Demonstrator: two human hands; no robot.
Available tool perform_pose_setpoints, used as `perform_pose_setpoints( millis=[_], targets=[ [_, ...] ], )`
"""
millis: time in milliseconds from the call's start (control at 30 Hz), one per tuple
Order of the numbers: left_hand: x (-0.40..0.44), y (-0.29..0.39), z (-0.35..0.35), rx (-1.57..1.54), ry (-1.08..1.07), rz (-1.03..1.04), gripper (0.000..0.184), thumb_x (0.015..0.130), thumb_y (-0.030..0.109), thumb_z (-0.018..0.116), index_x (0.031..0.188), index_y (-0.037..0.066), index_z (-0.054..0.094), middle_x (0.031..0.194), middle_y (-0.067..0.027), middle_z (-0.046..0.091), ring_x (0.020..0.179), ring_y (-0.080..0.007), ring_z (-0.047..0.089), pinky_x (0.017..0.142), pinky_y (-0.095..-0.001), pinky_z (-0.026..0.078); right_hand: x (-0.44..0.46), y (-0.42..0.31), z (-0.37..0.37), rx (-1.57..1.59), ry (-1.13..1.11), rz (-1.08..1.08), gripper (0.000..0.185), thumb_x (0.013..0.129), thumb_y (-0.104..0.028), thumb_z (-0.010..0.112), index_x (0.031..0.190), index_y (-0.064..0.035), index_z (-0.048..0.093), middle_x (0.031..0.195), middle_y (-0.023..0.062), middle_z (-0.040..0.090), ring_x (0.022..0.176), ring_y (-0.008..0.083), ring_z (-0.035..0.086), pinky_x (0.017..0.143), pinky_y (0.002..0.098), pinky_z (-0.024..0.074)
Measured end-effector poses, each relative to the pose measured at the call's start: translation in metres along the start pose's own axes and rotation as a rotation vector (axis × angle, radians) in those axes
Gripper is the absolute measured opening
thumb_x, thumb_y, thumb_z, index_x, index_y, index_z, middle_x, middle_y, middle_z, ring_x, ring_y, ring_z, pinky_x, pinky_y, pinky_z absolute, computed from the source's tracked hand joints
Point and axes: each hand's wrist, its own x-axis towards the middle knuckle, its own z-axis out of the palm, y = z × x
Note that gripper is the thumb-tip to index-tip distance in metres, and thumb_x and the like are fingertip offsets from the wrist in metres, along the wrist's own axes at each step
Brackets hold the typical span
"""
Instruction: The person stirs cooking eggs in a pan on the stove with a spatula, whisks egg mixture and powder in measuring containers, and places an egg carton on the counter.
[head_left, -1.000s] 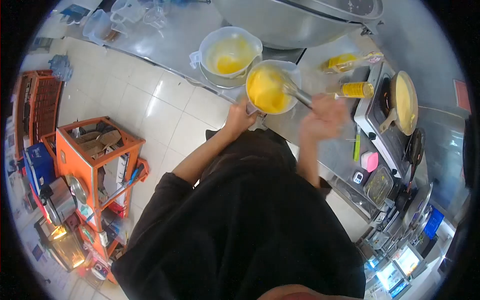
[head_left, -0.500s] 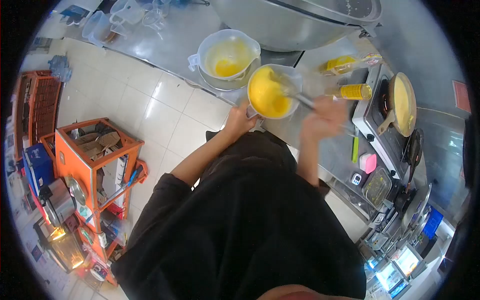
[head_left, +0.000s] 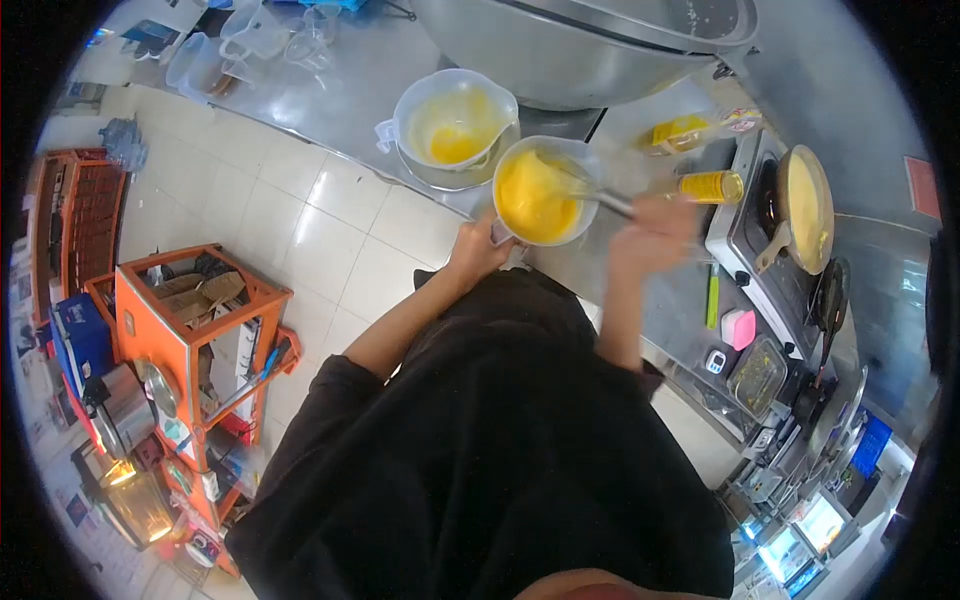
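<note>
My left hand (head_left: 478, 250) is closed around the handle of a white plastic jug (head_left: 590, 160), which tilts toward me at the counter's edge. Inside it is a bright yellow liquid mixture (head_left: 535, 200). A whisk (head_left: 612, 202) dips into the mixture, its wires smeared by motion. Its metal handle is gripped in my right hand (head_left: 655, 235), which is blurred. Just left of the held jug, a second white jug (head_left: 405, 115) with yellow residue rests in a shallow metal bowl (head_left: 435, 180).
A large metal pot (head_left: 540, 60) stands behind the jugs. On the right, a pan (head_left: 803, 195) containing something pale yellow sits on a gas stove (head_left: 735, 230), near a yellow jar (head_left: 712, 187). A pink item (head_left: 738, 328) and timer (head_left: 715, 361) lie closer. An orange cart (head_left: 165, 330) stands left.
The whisk has shifted slightly within the jug, and the yellow mixture's surface has changed shape. Both hands keep their holds. The whole view has moved a little.
</note>
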Motion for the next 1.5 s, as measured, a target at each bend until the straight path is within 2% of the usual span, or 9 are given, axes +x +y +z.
perform_pose_setpoints(
  millis=[133, 333, 400, 533, 633, 833, 967, 1167, 1500],
  targets=[
    [0.005, -0.004, 0.005, 0.003, 0.051, 0.086, 0.047, 0.072, 0.013, 0.073, 0.114, 0.000, 0.056, 0.073, -0.0233, 0.064, 0.070, -0.0386, 0.065, 0.060, -0.0428, 0.052, -0.029, 0.035, -0.002, -0.348, -0.063, 0.254, 0.034, 0.094, -0.017, 0.042, 0.060, -0.0130, 0.038, 0.050, -0.0026, 0.032, 0.040, 0.0090, 0.029, 0.043, 0.0246, 0.0274],
    [0.007, 0.000, 0.002, -0.009, 0.021, 0.030, 0.050, 0.071, 0.013, 0.073, 0.116, 0.000, 0.056, 0.077, -0.0234, 0.065, 0.072, -0.0386, 0.065, 0.063, -0.0427, 0.053, -0.014, 0.049, -0.030, -0.879, -0.125, -0.866, 0.036, 0.094, -0.017, 0.041, 0.061, -0.0079, 0.050, 0.049, 0.0005, 0.034, 0.041, 0.0119, 0.034, 0.044, 0.0240, 0.0301],
    [0.012, -0.001, 0.003, -0.011, 0.015, 0.030, 0.051, 0.071, 0.013, 0.073, 0.116, 0.000, 0.055, 0.077, -0.0233, 0.065, 0.071, -0.0387, 0.065, 0.062, -0.0424, 0.053, -0.007, -0.004, 0.001, -0.199, 0.041, 0.244, 0.039, 0.096, -0.019, 0.040, 0.060, -0.0076, 0.050, 0.048, 0.0005, 0.032, 0.041, 0.0127, 0.034, 0.046, 0.0247, 0.0317],
    [0.006, 0.000, -0.002, 0.051, -0.080, -0.010, 0.054, 0.071, 0.013, 0.074, 0.119, -0.001, 0.052, 0.077, -0.0233, 0.065, 0.072, -0.0390, 0.065, 0.062, -0.0412, 0.053, -0.014, 0.003, -0.003, 0.053, -0.130, -0.055, 0.040, 0.096, -0.020, 0.039, 0.059, -0.0094, 0.047, 0.048, 0.0005, 0.032, 0.042, 0.0119, 0.035, 0.050, 0.0256, 0.0341],
    [0.005, -0.003, 0.004, -0.030, 0.048, 0.078, 0.051, 0.071, 0.015, 0.075, 0.115, -0.001, 0.054, 0.074, -0.0226, 0.065, 0.070, -0.0387, 0.065, 0.061, -0.0410, 0.053, -0.018, 0.019, 0.000, -0.346, 0.110, 0.350, 0.041, 0.097, -0.021, 0.039, 0.057, -0.0118, 0.043, 0.049, 0.0016, 0.035, 0.043, 0.0125, 0.035, 0.054, 0.0262, 0.0363],
    [0.005, -0.002, 0.003, -0.048, -0.001, -0.005, 0.040, 0.071, 0.019, 0.078, 0.101, -0.001, 0.061, 0.070, -0.0207, 0.064, 0.067, -0.0384, 0.065, 0.058, -0.0418, 0.053, -0.018, 0.077, -0.073, -0.510, -0.221, -0.276, 0.020, 0.093, -0.016, 0.049, 0.078, -0.0043, 0.056, 0.057, 0.0017, 0.047, 0.051, 0.0112, 0.042, 0.055, 0.0273, 0.0384],
    [0.000, -0.008, 0.009, 0.061, 0.163, 0.207, 0.042, 0.070, 0.021, 0.078, 0.101, -0.001, 0.060, 0.070, -0.0208, 0.064, 0.065, -0.0360, 0.066, 0.058, -0.0419, 0.053, 0.011, -0.006, -0.034, -0.149, -0.310, 0.192, 0.017, 0.091, -0.016, 0.051, 0.085, -0.0020, 0.058, 0.059, 0.0023, 0.048, 0.050, 0.0114, 0.041, 0.055, 0.0287, 0.0395],
    [0.005, 0.008, 0.003, -0.103, 0.083, 0.039, 0.046, 0.069, 0.021, 0.078, 0.107, 0.001, 0.061, 0.069, -0.0204, 0.063, 0.064, -0.0356, 0.065, 0.058, -0.0418, 0.052, -0.010, 0.046, -0.012, -0.208, 0.039, 0.010, 0.028, 0.093, -0.019, 0.044, 0.069, -0.0062, 0.051, 0.052, -0.0002, 0.041, 0.044, 0.0114, 0.036, 0.048, 0.0260, 0.0358],
    [0.006, -0.002, 0.006, -0.034, 0.051, 0.019, 0.046, 0.070, 0.018, 0.077, 0.109, 0.003, 0.059, 0.065, -0.0148, 0.063, 0.057, -0.0295, 0.064, 0.054, -0.0390, 0.052, 0.028, -0.164, 0.067, 0.100, -0.567, 0.201, 0.044, 0.096, -0.017, 0.035, 0.052, -0.0157, 0.029, 0.043, -0.0013, 0.024, 0.039, 0.0108, 0.021, 0.045, 0.0282, 0.0236]
  ],
)
